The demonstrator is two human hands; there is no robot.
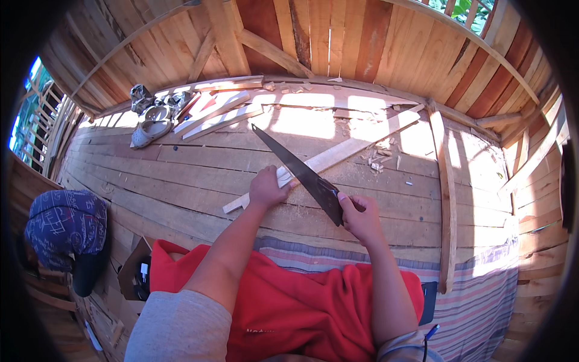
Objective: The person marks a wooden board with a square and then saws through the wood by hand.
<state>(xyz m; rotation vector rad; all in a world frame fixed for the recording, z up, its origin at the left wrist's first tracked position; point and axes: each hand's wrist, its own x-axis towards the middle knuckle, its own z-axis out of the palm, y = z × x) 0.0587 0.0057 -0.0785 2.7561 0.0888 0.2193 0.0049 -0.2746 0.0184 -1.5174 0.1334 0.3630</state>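
Grips a handsaw (300, 171) in the closed right hand (360, 219), steadies a pale timber strip (345, 154) slanting across the plank floor (181, 184) under the curled left hand (269, 187), and risks cutting that hand through any blade slip so near.

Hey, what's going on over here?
Someone is on a plank floor with a handsaw gripped in the right hand. Its blade slants across a long, pale wooden strip, which the left hand holds. Whether the teeth touch the wood is hard to tell. Small wood chips lie beyond the saw, to its right.
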